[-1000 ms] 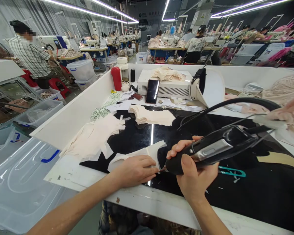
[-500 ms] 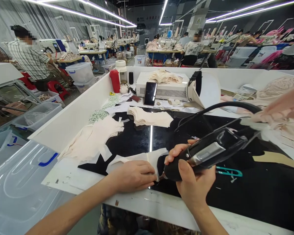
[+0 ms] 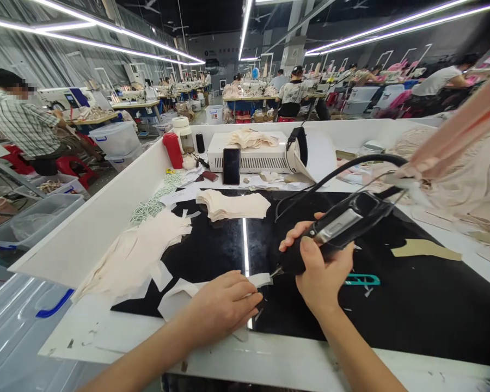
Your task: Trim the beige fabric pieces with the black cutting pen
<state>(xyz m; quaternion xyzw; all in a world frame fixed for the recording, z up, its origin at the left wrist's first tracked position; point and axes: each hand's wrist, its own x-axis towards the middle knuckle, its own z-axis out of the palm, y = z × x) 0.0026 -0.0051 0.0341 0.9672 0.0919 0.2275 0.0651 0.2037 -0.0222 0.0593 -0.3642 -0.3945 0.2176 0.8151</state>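
Observation:
My left hand (image 3: 222, 305) presses a white fabric piece (image 3: 176, 298) onto the black work surface (image 3: 224, 247), its fingers together and bent over the cloth. A narrow strip of the fabric sticks out past the fingertips to the right; the rest under the palm is hidden. My right hand (image 3: 324, 275) is wrapped round a black corded hand-held cutter (image 3: 340, 222), slanted with its thin metal tip (image 3: 276, 271) down to the left. That tip is at the strip's right end; whether they touch I cannot tell. Behind the right hand lies a pair of teal thread snips (image 3: 363, 280).
Cream fabric pieces form a pile (image 3: 126, 256) at left and a stack (image 3: 233, 204) at the back. Beyond stand a phone (image 3: 231, 166), a vented white box (image 3: 249, 160) and a red cup (image 3: 172, 151). A tan piece (image 3: 427, 249) lies at right. The cutter's cable (image 3: 351, 159) arches rightward.
The cutter tip has come out from beside my left fingertips and is now a little up and right of them. The fabric under my left hand has shifted or folded. The view has turned rightward.

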